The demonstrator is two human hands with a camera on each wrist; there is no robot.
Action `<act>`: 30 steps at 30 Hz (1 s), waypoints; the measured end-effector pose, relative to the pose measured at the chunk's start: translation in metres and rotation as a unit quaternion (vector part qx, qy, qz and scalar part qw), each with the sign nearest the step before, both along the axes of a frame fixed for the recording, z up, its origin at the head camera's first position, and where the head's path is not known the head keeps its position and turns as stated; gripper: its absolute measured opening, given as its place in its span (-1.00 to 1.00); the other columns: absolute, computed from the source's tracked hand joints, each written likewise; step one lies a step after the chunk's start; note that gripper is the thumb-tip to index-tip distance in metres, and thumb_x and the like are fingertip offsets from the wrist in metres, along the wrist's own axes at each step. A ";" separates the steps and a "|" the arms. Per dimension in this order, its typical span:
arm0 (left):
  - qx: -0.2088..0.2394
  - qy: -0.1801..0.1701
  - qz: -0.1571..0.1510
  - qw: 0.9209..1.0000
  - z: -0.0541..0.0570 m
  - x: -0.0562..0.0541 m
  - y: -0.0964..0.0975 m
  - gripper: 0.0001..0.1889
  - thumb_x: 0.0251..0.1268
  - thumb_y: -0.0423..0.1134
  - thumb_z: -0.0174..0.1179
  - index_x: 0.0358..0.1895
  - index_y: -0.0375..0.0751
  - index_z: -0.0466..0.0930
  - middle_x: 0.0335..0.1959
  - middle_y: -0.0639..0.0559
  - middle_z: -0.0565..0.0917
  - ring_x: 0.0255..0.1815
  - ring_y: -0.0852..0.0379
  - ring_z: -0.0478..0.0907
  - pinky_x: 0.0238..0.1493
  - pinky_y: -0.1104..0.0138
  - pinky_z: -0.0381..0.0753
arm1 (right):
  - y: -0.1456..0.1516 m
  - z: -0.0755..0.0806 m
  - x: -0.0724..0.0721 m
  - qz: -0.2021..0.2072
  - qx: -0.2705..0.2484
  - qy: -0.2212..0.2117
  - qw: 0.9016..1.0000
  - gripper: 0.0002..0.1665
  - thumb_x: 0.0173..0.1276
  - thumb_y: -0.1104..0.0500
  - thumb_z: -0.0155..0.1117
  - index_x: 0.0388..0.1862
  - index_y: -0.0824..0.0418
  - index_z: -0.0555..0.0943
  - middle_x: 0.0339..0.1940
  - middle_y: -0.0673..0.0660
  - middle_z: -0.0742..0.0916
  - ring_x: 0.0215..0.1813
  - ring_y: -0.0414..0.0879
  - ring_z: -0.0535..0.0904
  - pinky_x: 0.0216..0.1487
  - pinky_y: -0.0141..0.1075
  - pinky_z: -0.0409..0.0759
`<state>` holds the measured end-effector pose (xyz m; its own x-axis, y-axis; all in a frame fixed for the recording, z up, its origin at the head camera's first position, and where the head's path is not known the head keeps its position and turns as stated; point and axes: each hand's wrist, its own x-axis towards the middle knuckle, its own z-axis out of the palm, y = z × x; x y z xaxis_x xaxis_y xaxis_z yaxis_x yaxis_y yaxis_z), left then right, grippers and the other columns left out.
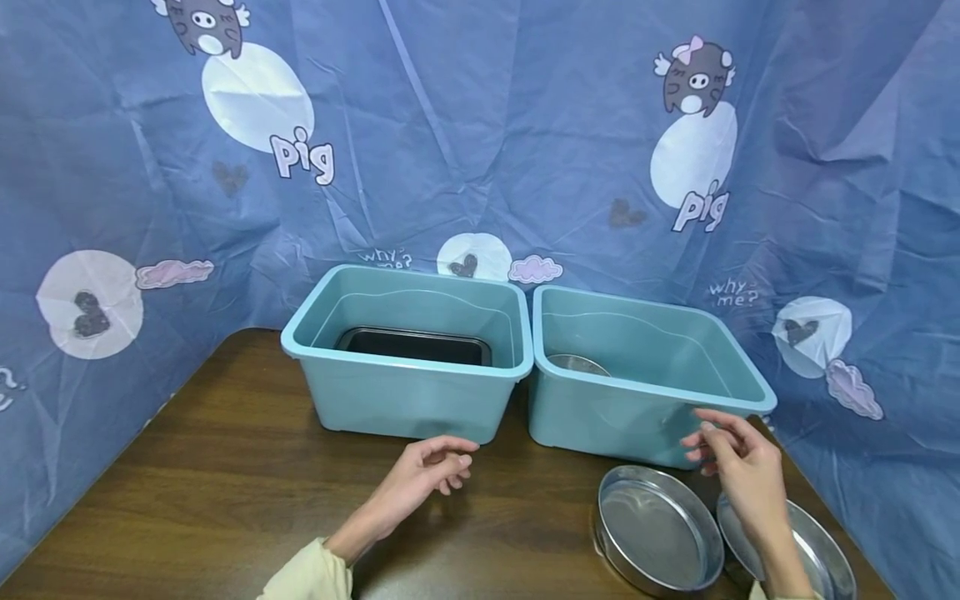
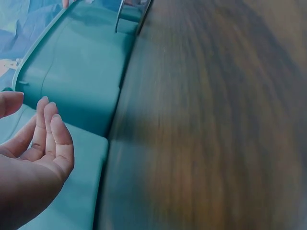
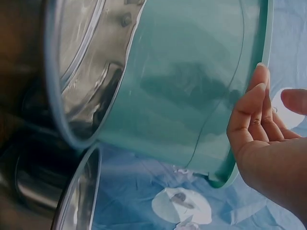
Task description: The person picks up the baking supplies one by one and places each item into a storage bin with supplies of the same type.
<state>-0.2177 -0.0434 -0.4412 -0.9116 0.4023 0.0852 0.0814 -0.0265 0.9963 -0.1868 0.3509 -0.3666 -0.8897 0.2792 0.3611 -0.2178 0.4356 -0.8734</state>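
Note:
My left hand (image 1: 423,477) hovers over the table in front of the left teal bin, its fingers loosely bent and holding nothing. My right hand (image 1: 738,462) is raised near the front right corner of the right teal bin (image 1: 600,417), also with relaxed fingers and nothing in them. Below it sit two round metal cake pans: one pan (image 1: 660,529) in full view, the other pan (image 1: 817,550) partly hidden behind my right forearm. In the right wrist view, the fingers (image 3: 256,112) overlap the bin's rim.
The left teal bin (image 1: 405,400) stands beside the right one at the back. A dark rectangular baking pan (image 1: 416,345) lies inside it. In the right bin a round metal piece (image 1: 577,364) shows. A blue printed curtain (image 1: 480,125) hangs behind the wooden table (image 1: 225,483).

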 end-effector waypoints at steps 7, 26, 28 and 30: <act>0.007 -0.001 -0.008 1.000 -0.003 0.001 0.005 -0.64 0.51 -0.28 0.19 0.22 -0.43 0.58 -0.19 -0.19 0.69 -0.23 0.05 0.59 -0.21 0.37 0.61 | 0.010 -0.004 0.000 -0.028 -0.009 -0.019 0.999 -0.74 0.64 0.26 0.10 0.13 0.38 0.60 -0.45 -0.13 0.78 -0.46 -0.25 0.69 -0.47 -0.42 0.60; 0.004 -0.002 -0.040 0.999 -0.003 0.005 0.035 -0.64 0.50 -0.26 0.21 0.20 -0.45 0.60 -0.20 -0.18 0.70 -0.27 0.10 0.58 -0.22 0.37 0.60 | 0.038 -0.004 0.004 -0.078 -0.049 -0.020 0.996 -0.81 0.63 0.27 0.08 0.07 0.21 0.61 -0.49 -0.16 0.76 -0.49 -0.28 0.69 -0.50 -0.45 0.60; 0.004 -0.004 -0.042 0.999 -0.002 0.006 0.039 -0.63 0.49 -0.27 0.22 0.21 -0.46 0.59 -0.20 -0.16 0.71 -0.27 0.11 0.59 -0.22 0.36 0.60 | 0.040 -0.005 0.004 -0.090 -0.043 -0.029 0.995 -0.81 0.64 0.26 0.07 0.07 0.17 0.61 -0.50 -0.18 0.76 -0.49 -0.29 0.68 -0.49 -0.45 0.60; 0.004 -0.004 -0.045 0.999 -0.001 0.007 0.043 -0.63 0.47 -0.28 0.23 0.20 -0.46 0.59 -0.21 -0.15 0.71 -0.28 0.12 0.59 -0.22 0.35 0.61 | 0.043 -0.005 0.004 -0.102 -0.030 -0.037 0.994 -0.81 0.65 0.24 0.05 0.07 0.13 0.60 -0.50 -0.21 0.75 -0.49 -0.30 0.68 -0.48 -0.46 0.60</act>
<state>-0.2106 -0.0003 -0.4424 -0.8725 0.4817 0.0818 0.0707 -0.0412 0.9966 -0.1832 0.3936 -0.3718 -0.8359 0.4758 0.2738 -0.0641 0.4107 -0.9095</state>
